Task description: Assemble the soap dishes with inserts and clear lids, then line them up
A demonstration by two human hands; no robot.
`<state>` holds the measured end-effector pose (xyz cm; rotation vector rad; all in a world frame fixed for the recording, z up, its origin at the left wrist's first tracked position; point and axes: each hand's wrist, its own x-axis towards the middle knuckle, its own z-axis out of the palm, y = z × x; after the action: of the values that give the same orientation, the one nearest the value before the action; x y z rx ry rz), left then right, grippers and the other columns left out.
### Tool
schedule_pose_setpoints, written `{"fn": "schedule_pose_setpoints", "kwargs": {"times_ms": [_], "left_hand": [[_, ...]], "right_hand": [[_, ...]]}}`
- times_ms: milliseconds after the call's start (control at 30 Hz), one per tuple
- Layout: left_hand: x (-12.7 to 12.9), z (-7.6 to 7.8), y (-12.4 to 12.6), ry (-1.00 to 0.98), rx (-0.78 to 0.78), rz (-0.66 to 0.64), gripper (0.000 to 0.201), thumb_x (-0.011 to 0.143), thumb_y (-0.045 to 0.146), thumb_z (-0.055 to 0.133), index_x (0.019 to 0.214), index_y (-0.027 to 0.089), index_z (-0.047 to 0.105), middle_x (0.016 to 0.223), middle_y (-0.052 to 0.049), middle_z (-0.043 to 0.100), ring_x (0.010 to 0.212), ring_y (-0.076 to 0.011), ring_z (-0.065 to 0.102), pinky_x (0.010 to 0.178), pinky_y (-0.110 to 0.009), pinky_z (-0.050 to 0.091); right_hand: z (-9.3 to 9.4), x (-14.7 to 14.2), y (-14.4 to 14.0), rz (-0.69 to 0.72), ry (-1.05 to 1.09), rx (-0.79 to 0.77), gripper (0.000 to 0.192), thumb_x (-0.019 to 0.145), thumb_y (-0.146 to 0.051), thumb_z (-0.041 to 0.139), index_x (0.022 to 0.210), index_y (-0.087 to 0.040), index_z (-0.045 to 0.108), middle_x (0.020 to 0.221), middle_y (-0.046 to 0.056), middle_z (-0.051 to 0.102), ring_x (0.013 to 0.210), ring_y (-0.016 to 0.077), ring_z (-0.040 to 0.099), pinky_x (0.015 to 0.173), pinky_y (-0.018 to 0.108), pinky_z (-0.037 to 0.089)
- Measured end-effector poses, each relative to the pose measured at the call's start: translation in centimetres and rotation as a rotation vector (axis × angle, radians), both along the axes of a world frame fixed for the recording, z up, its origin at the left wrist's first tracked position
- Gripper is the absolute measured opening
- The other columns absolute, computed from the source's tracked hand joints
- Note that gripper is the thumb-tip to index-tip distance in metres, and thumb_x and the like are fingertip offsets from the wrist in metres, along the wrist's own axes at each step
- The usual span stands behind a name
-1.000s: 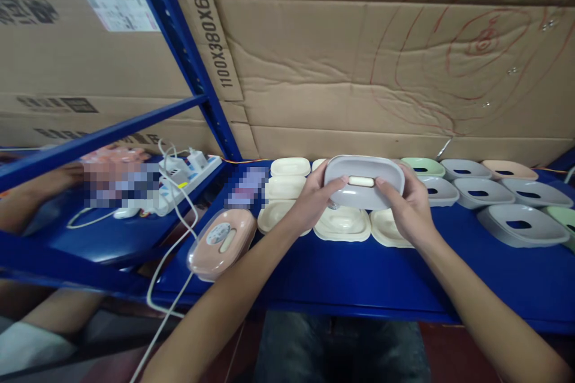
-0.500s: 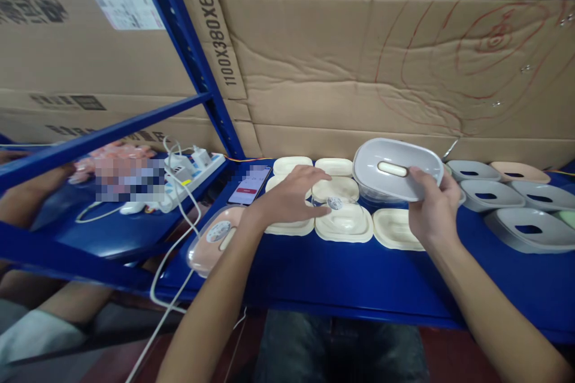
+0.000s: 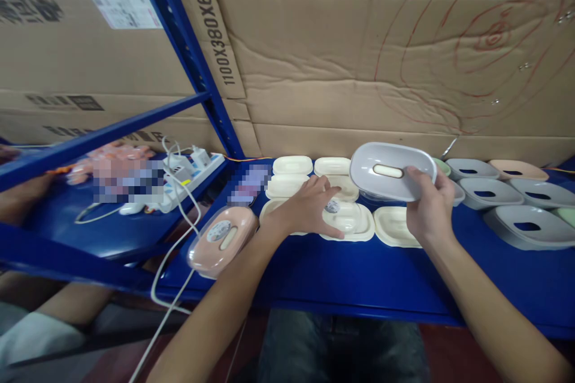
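Observation:
My right hand (image 3: 433, 203) grips the right end of a grey oval plastic cover (image 3: 372, 182), thumb on top, holding it tilted above the table. A cream insert (image 3: 388, 171) fills the slot in its middle. My left hand (image 3: 309, 206) is open, thumb and fingers spread at the left end of a clear plastic cover (image 3: 353, 210) on a cream tray (image 3: 347, 237). A round sticker (image 3: 332, 206) shows between thumb and fingers; whether they touch the clear cover I cannot tell. Another cream tray (image 3: 395, 228) lies just right, below the grey cover.
Several grey slotted covers (image 3: 532, 233) stand at the right, with a pink one (image 3: 518, 169) behind. A pink lidded box (image 3: 224, 239) sits by my left forearm. Further left are a phone (image 3: 249, 185), a power strip (image 3: 179, 182), white cables (image 3: 157, 287) and a blue shelf post (image 3: 197, 66).
My left hand has moved right and slightly down, its thumb now at the front of the clear cover. My right hand and the grey cover have shifted slightly left.

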<state>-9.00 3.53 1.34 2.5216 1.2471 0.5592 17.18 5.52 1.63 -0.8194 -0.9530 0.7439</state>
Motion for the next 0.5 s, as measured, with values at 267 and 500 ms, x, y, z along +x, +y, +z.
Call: {"fn": "schedule_pose_setpoints", "kwargs": {"times_ms": [267, 500], "left_hand": [[0.1, 0.6, 0.0, -0.04, 0.093, 0.064, 0.088, 0.062, 0.074, 0.095, 0.125, 0.02, 0.064, 0.128, -0.016, 0.061, 0.122, -0.0419, 0.056, 0.113, -0.06, 0.046], [-0.8, 2.1, -0.4, -0.325, 0.318, 0.16, 0.085, 0.071, 0.065, 0.096, 0.134, 0.024, 0.056, 0.13, -0.013, 0.065, 0.123, -0.037, 0.063, 0.112, -0.051, 0.046]], "right_hand": [[0.0, -0.1, -0.2, -0.014, -0.039, -0.001, 0.026, 0.08, -0.042, 0.087, 0.092, -0.025, 0.073, 0.088, 0.0, 0.067, 0.083, 0.0203, 0.064, 0.076, 0.035, 0.054], [0.7, -0.2, -0.2, -0.078, 0.14, 0.021, 0.024, 0.078, -0.036, 0.087, 0.095, -0.025, 0.074, 0.096, 0.003, 0.073, 0.089, 0.0223, 0.069, 0.078, 0.038, 0.061]]}}
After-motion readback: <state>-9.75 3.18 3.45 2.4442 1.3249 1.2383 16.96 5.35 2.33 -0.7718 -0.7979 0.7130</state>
